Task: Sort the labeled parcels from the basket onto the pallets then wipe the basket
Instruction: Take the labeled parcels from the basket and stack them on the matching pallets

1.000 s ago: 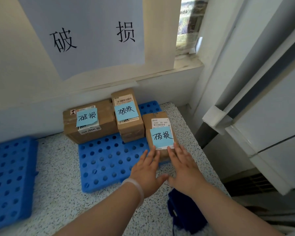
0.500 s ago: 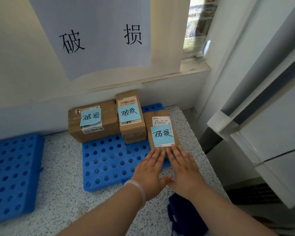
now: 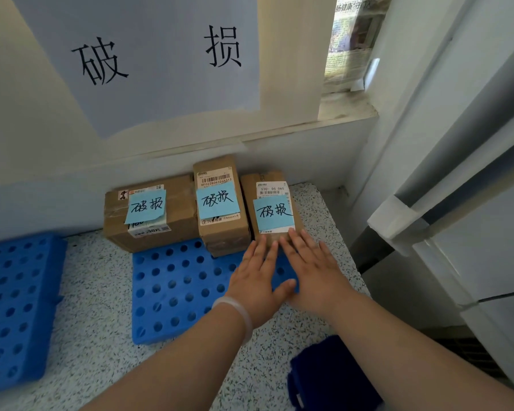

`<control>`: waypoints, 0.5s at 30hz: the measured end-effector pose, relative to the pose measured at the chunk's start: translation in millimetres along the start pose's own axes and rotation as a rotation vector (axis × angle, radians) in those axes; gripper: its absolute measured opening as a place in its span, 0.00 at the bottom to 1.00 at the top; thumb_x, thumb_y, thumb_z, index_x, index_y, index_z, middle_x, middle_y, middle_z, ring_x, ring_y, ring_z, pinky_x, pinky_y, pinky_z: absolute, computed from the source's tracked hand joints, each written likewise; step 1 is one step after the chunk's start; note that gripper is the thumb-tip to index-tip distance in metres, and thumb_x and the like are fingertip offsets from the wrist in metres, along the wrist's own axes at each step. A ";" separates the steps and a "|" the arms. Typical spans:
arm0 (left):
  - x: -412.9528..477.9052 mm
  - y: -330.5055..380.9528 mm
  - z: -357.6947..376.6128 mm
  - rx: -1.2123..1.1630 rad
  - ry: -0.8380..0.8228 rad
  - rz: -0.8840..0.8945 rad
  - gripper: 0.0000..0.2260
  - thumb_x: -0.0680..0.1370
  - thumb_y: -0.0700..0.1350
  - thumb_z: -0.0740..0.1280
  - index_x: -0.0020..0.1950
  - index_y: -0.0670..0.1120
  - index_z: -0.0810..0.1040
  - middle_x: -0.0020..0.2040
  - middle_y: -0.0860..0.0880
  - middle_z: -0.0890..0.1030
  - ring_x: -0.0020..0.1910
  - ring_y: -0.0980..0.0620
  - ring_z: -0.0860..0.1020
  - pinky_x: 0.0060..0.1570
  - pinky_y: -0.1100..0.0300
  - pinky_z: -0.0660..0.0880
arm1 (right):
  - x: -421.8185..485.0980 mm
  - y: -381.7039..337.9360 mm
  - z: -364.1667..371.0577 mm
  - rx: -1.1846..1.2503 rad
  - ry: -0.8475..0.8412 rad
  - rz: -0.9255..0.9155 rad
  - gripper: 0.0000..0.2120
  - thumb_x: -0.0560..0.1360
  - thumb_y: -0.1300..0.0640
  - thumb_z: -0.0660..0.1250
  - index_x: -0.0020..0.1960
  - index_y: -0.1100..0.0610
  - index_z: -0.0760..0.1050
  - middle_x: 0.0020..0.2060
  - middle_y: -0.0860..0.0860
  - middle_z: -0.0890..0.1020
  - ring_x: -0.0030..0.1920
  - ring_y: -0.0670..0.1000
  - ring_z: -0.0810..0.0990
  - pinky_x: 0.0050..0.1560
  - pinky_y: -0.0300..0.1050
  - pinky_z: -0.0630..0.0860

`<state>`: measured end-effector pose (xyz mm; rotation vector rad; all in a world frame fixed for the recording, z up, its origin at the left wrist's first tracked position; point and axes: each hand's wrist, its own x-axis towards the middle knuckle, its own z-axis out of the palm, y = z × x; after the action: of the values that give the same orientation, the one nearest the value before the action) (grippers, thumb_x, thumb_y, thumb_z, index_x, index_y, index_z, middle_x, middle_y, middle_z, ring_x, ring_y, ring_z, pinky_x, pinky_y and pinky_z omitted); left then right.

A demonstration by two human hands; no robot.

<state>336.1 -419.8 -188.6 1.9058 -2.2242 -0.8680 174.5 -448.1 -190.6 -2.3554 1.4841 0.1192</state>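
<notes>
Nothing is held in either grip: the left hand point(image 3: 255, 280) and the right hand point(image 3: 312, 271) are laid flat, side by side, over the right part of the blue pallet point(image 3: 175, 286), with fingers straight. The near edge of the right parcel point(image 3: 247, 209) is touched by the fingertips point(image 3: 293, 234) of both hands. This parcel is set on the pallet's far right corner. A blue sticky note point(image 3: 275, 213) handwritten "破损" is stuck on it, over a white shipping label point(image 3: 273, 188) on which "530- 05 065" can be read.

Just left of it on the pallet's far edge, a middle parcel point(image 3: 223, 235) is seen, taller, with the same "破损" note point(image 3: 217, 200) and a barcode label point(image 3: 215, 178) reading "SF0228063204313". At the pallet's far left corner a wider left parcel point(image 3: 178, 215) is placed, also marked "破损" point(image 3: 147, 206); its other print is too small to read.

A pale bracelet point(image 3: 238, 312) is worn on the left wrist. The pallet is carried by a speckled counter point(image 3: 95, 336). Above the pallet, a paper sign point(image 3: 149, 54) printed "破 损" is fixed to the wall. Left of the pallet a second blue pallet point(image 3: 12, 307) is laid; near the pallet's front right, a dark blue item point(image 3: 333, 375) is partly hidden by the right forearm.
</notes>
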 end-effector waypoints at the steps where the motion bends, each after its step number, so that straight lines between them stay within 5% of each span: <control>1: 1.9 -0.6 0.2 -0.009 0.007 -0.007 0.35 0.80 0.64 0.54 0.79 0.54 0.38 0.79 0.55 0.35 0.74 0.59 0.33 0.73 0.58 0.37 | 3.5 1.4 0.3 -0.009 0.006 -0.005 0.48 0.70 0.31 0.54 0.79 0.49 0.33 0.77 0.46 0.31 0.76 0.48 0.28 0.74 0.51 0.30; 5: 8.0 -2.4 0.6 -0.019 0.004 -0.033 0.35 0.79 0.67 0.50 0.79 0.55 0.38 0.78 0.56 0.34 0.77 0.56 0.35 0.76 0.54 0.41 | 14.1 6.5 1.6 -0.031 0.011 -0.004 0.48 0.72 0.32 0.56 0.79 0.49 0.32 0.77 0.46 0.30 0.76 0.48 0.28 0.73 0.52 0.29; 11: 7.4 -1.4 -2.3 -0.017 -0.014 -0.050 0.33 0.80 0.65 0.50 0.79 0.56 0.38 0.78 0.56 0.34 0.77 0.55 0.36 0.77 0.50 0.44 | 14.4 5.2 -0.6 -0.036 0.026 -0.001 0.49 0.63 0.30 0.43 0.79 0.48 0.32 0.77 0.47 0.32 0.76 0.49 0.29 0.74 0.53 0.30; 15: -6.4 -2.9 -6.5 0.032 0.008 -0.038 0.33 0.80 0.65 0.51 0.79 0.57 0.39 0.79 0.56 0.36 0.78 0.54 0.39 0.77 0.49 0.46 | -7.9 -4.2 -8.6 -0.018 0.056 0.031 0.47 0.72 0.30 0.55 0.79 0.49 0.35 0.79 0.47 0.36 0.77 0.50 0.32 0.75 0.52 0.30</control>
<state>342.7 -416.3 -182.7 1.9678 -2.2178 -0.8339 173.7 -442.6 -179.5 -2.3689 1.5528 0.0757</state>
